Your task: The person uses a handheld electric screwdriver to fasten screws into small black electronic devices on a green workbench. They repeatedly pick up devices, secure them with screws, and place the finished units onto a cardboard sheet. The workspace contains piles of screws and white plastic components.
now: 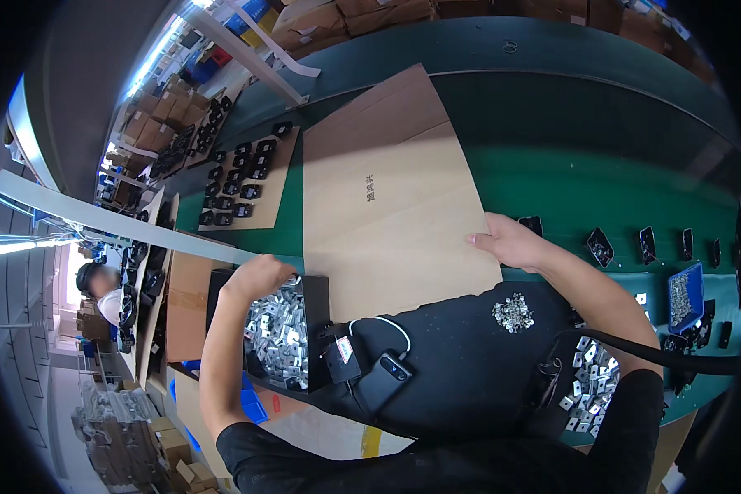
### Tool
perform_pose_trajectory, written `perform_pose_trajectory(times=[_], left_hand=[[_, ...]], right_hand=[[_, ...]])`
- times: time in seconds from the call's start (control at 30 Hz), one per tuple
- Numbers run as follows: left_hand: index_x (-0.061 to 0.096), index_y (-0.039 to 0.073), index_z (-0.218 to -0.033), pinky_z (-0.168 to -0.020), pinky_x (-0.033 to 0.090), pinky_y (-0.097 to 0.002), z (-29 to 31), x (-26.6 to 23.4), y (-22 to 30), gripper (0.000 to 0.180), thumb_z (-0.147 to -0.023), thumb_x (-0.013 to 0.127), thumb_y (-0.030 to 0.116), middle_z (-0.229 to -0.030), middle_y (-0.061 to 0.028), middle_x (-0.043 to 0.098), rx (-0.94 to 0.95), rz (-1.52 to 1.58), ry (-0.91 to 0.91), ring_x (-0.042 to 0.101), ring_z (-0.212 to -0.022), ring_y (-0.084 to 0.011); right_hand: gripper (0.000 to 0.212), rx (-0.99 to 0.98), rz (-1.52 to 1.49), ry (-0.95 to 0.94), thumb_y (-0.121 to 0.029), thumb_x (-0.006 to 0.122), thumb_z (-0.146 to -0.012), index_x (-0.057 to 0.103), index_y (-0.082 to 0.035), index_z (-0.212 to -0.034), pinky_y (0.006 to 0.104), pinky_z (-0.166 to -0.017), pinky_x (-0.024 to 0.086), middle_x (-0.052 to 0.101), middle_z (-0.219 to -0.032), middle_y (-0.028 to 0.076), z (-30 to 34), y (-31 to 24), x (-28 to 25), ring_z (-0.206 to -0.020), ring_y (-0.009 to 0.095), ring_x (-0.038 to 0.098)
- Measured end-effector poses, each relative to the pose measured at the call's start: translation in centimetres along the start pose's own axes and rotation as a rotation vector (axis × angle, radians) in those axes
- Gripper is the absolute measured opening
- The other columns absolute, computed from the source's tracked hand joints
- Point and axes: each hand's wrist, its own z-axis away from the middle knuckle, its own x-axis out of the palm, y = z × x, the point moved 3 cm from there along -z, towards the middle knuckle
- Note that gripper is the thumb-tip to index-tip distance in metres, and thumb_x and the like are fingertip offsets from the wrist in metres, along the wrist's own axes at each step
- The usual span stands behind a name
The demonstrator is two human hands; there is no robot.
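A large brown cardboard sheet (395, 222) with a torn-looking near edge lies slanted over the middle of the bench. My right hand (512, 242) grips its right edge, thumb on top and the other fingers partly hidden. Over the far end of a black box (314, 309) is my left hand (259, 280), its fingers curled together beside the sheet's left edge; what they hold, if anything, is hidden. Shiny bent metal plates (276, 337) fill that box.
A black power bank (389, 380) with a white cable lies on the black mat (453, 370). Small metal pieces (512, 313) and square plates (589, 383) lie in piles to the right. Beyond are a blue bin (685, 296) and rows of black parts (239, 177). A person sits far left.
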Motion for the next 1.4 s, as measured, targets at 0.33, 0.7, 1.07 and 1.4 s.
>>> perform_pose_trajectory(times=[0.33,0.7,1.07,1.4], left_hand=[[0.065,0.006,-0.079,-0.065,0.051,-0.0463,-0.2,0.2,0.2,0.010,-0.081,0.059,0.013,-0.076,-0.0181,0.064,-0.028,-0.008,-0.038,0.064,-0.075,-0.0374],[0.069,0.006,-0.080,-0.066,0.051,-0.0458,-0.4,-0.3,0.5,0.010,-0.078,0.062,0.013,-0.077,-0.0183,0.065,-0.004,0.056,0.037,0.063,-0.075,-0.0377],[0.065,0.002,-0.102,-0.081,0.049,-0.0420,-5.2,-12.1,14.3,0.023,-0.080,0.061,0.007,-0.098,-0.0165,0.066,0.060,0.146,0.391,0.061,-0.093,-0.0362],[0.059,0.006,-0.081,-0.068,0.051,-0.0413,-15.5,-6.2,34.8,0.015,-0.079,0.067,0.019,-0.076,-0.0091,0.060,0.465,0.248,0.361,0.062,-0.080,-0.0292]], right_hand=[[0.036,0.065,-0.182,0.155,-0.009,0.049,-0.096,0.044,0.008,-0.127,0.0330,-0.096,0.043,0.056,-0.122,0.018,3.8,-0.1,0.9,-0.112,0.021,0.054],[0.037,-0.051,0.157,0.284,-0.026,0.056,-0.092,0.060,0.010,-0.099,0.0366,-0.081,0.049,0.065,-0.093,0.025,3.1,2.6,3.8,-0.090,0.028,0.065],[0.041,-0.013,0.606,0.021,-0.038,0.052,-0.092,0.063,0.000,-0.103,0.0379,-0.072,0.053,0.069,-0.080,0.016,14.6,-5.4,0.4,-0.077,0.029,0.069],[0.076,-0.148,-0.911,0.109,-0.060,0.027,-0.096,0.053,0.008,-0.119,0.0347,-0.082,0.051,0.066,-0.099,0.022,31.2,8.2,5.4,-0.090,0.026,0.066]])
